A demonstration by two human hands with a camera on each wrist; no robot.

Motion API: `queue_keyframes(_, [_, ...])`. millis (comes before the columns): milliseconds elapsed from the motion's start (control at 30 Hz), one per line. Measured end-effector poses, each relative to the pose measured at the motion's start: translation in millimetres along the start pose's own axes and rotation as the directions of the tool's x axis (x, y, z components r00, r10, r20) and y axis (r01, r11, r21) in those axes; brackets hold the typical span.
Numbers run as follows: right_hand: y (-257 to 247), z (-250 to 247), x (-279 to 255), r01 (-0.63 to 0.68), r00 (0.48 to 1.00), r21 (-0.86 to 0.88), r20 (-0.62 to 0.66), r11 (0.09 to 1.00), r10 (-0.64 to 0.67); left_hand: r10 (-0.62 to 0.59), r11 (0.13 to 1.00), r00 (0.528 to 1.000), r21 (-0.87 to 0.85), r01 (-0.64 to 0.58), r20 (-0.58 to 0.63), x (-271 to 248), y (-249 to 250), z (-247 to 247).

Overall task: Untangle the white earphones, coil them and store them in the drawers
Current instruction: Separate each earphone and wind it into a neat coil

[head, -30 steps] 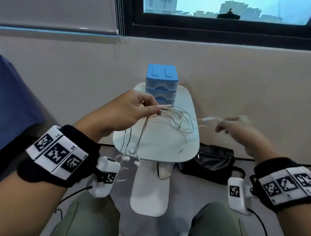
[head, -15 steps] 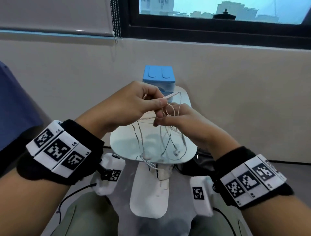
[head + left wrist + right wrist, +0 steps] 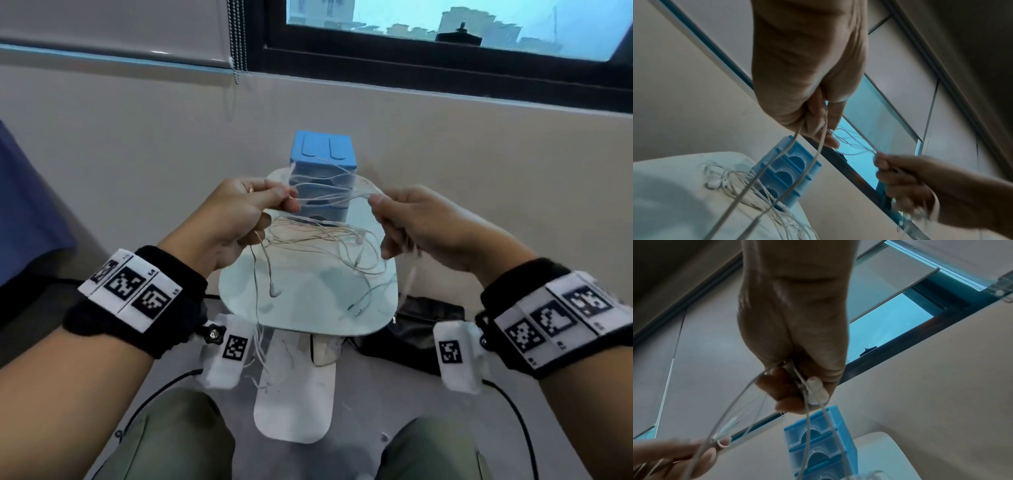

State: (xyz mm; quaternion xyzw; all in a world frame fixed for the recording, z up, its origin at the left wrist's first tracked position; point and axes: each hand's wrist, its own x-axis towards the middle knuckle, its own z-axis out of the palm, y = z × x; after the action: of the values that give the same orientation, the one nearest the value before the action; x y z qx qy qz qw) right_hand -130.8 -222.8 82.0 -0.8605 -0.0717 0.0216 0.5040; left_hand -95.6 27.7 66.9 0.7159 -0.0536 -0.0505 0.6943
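**Cord stretched between both hands**

I see my left hand (image 3: pixel 236 219) and right hand (image 3: pixel 421 226) each pinching the white earphones (image 3: pixel 329 236), strands running crosswise above the table (image 3: pixel 246 301); the drawers (image 3: pixel 322 161) sit straight beyond (equally near either hand).

This looks like an office or apartment room high in a city. A dark-framed window (image 3: pixel 445 51) shows tower blocks; a roller blind (image 3: pixel 113 27) hangs beside it.
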Motion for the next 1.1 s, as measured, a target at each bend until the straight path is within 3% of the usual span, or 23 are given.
queue_keyframes(133, [-14, -8, 38, -0.008, 0.992, -0.139, -0.127, 0.990, -0.010, -0.079, 0.996, 0.995, 0.034, 0.077, 0.055, 2, -7, 6])
queue_keyframes(300, [-39, 0, 80, 0.027, 0.959, -0.196, -0.271, 0.980, -0.081, -0.040, 0.997, 0.996, 0.064, 0.035, 0.078, 3, -6, 2])
queue_keyframes(400, [-38, 24, 96, -0.009, 0.972, -0.258, -0.228, 0.966, -0.052, 0.006, 0.997, 0.991, 0.075, -0.016, 0.132, 2, -7, 3])
queue_keyframes(467, [-13, 46, 103, -0.041, 0.984, -0.529, -0.168, 0.847, -0.057, 0.014, 0.999, 0.985, 0.050, -0.023, 0.170, 1, -7, 5])
queue_keyframes(633, [54, 81, 104, -0.153, 0.988, -0.653, -0.095, 0.741, 0.121, 0.014, 1.000, 0.974, -0.024, -0.008, 0.225, 0, -6, 9])
queue_keyframes(700, [61, 83, 98, -0.171, 0.982, -0.704, -0.065, 0.690, 0.177, 0.007, 0.998, 0.969, -0.059, 0.007, 0.246, 0, -6, 11])
queue_keyframes(800, [50, 78, 85, -0.158, 0.979, -0.705, -0.021, 0.692, 0.202, 0.007, 0.995, 0.959, -0.099, 0.022, 0.283, 0, -8, 15])
queue_keyframes(900, [30, 73, 61, -0.079, 0.997, -0.580, -0.038, 0.811, 0.070, 0.042, 0.994, 0.962, -0.110, -0.013, 0.269, 2, -11, 22])
queue_keyframes(1000, [24, 72, 32, 0.042, 0.993, -0.162, -0.103, 0.986, -0.059, 0.084, 0.989, 0.965, -0.143, -0.049, 0.247, 6, -14, 32])
queue_keyframes(1100, [34, 73, 12, 0.036, 0.997, 0.184, 0.055, 0.982, -0.047, 0.146, 0.980, 0.954, -0.172, -0.103, 0.262, 9, -15, 43])
